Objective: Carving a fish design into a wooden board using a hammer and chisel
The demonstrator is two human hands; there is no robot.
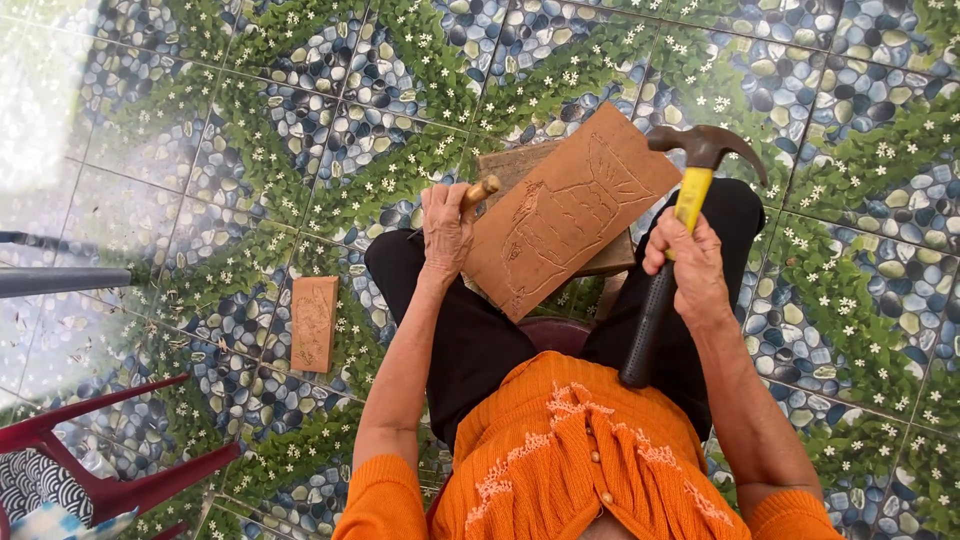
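Carving status, left to right: a grey pole (60, 281) and a red plastic chair (110, 470) sit at the far left edge, well apart from the work. Next, a small brown panel (314, 323) lies flat on the pebble-and-leaf tiled floor (200, 150), just beside the person's left leg; faint marks show on its face, too small to read whether it is finished. Left hand (446, 232) has its fingers clenched around a wooden-handled chisel (478, 192), whose handle end points up and right; the blade tip is hidden behind the hand, so contact with the wood cannot be confirmed. The main panel (570, 212) rests tilted across the lap, its lower corner between the knees, and lies on a darker wooden block (520, 165) that shows at its upper-left edge. Outline lines cover most of its face, a tall tapered figure with detail near the left side; cuts look shallow, so I judge the layout done and deeper relief work left. Right hand (694, 268) grips the yellow-and-black handle of a claw hammer (682, 210) mid-shaft, fingers closed tight, with the head raised above the panel's upper-right corner and clear of it. Swing room: open floor above and to the right, nothing near; panel edges overhang the lap on both sides, unsupported at the top-right corner.
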